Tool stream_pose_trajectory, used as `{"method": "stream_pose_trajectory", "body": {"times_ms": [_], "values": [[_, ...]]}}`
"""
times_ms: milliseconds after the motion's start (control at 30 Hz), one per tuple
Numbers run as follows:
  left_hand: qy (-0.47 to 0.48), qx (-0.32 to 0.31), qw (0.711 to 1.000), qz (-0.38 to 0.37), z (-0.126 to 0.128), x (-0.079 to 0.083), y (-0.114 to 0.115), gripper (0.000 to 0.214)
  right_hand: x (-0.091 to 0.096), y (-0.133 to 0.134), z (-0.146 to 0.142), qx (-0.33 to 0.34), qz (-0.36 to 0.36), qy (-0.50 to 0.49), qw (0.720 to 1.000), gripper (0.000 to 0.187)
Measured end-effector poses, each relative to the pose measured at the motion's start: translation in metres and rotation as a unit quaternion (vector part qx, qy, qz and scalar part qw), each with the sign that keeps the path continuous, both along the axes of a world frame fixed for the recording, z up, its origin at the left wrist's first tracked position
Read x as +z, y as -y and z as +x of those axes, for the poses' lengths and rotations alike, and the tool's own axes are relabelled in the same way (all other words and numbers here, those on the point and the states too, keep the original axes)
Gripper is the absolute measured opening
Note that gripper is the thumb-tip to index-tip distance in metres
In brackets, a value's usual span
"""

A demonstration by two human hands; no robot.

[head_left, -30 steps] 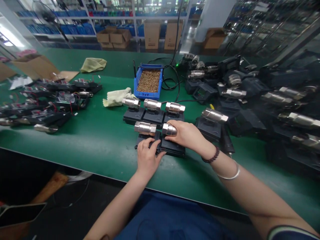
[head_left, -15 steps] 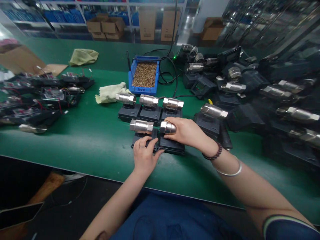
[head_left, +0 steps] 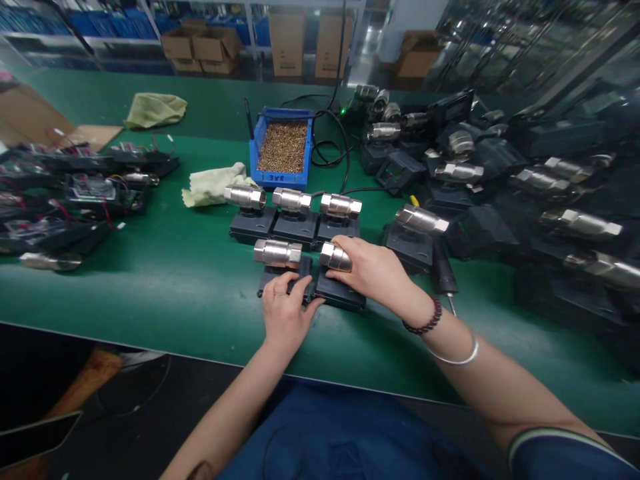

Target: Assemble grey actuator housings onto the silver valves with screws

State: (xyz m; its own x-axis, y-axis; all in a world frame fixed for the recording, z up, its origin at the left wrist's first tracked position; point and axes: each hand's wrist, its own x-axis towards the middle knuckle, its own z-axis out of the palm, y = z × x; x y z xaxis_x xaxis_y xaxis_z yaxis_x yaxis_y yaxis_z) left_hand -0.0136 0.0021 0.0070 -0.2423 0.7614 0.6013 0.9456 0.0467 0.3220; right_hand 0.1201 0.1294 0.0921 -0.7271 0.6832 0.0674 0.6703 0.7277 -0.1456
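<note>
Five black housings, each with a shiny metal pipe fitting with hex ends on top, stand in two rows at the middle of the bench. My right hand (head_left: 374, 270) is wrapped round the front right pipe fitting (head_left: 331, 256), whose right end it hides. Below that fitting its black housing (head_left: 340, 295) rests on the bench. My left hand (head_left: 286, 310) has its fingers curled over the front left housing (head_left: 270, 277), thumb reaching toward the gap between the two housings. Another pipe fitting (head_left: 277, 253) lies above those fingers. Behind, three more units (head_left: 294, 228) stand side by side.
A blue bin (head_left: 279, 179) of small brass-coloured parts stands behind the units, beside a pale cloth (head_left: 213, 185). A screwdriver (head_left: 443, 270) lies near a single unit (head_left: 410, 247) on the right. Opened housings with wires (head_left: 93, 190) crowd the left; more units fill the right.
The whole view has shifted slightly to the left, and more of the screwdriver shows. Both hands keep nearly the same places on the front units; the right wrist has turned a little with the fitting.
</note>
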Motion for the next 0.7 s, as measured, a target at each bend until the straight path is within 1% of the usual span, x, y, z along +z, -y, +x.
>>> {"method": "stream_pose_trajectory", "body": {"times_ms": [133,233,333,467,567,700], "values": [[-0.001,0.007,1.000,0.000,0.0000,-0.0010,-0.0010,0.032,-0.0001,0.0040,0.0000,-0.007,0.020,0.003,1.000,0.040],[-0.006,0.006,1.000,0.006,0.0000,-0.0016,-0.0017,0.033,0.0002,0.0045,-0.0004,-0.010,0.019,0.004,1.000,0.041],[-0.027,-0.014,0.999,0.022,0.0004,-0.0015,-0.0019,0.031,-0.0002,0.0032,-0.0002,0.002,0.018,0.001,1.000,0.043],[-0.041,-0.051,0.997,0.041,0.0014,-0.0020,-0.0002,0.022,-0.0010,0.0021,0.0008,0.016,0.014,-0.005,1.000,0.045],[-0.045,-0.060,0.996,0.044,0.0025,-0.0024,0.0019,0.014,-0.0014,0.0029,0.0014,0.024,0.003,-0.010,1.000,0.045],[-0.075,-0.076,0.993,0.045,0.0028,-0.0011,0.0029,0.012,-0.0011,0.0037,0.0011,0.023,-0.002,-0.021,1.000,0.048]]}}
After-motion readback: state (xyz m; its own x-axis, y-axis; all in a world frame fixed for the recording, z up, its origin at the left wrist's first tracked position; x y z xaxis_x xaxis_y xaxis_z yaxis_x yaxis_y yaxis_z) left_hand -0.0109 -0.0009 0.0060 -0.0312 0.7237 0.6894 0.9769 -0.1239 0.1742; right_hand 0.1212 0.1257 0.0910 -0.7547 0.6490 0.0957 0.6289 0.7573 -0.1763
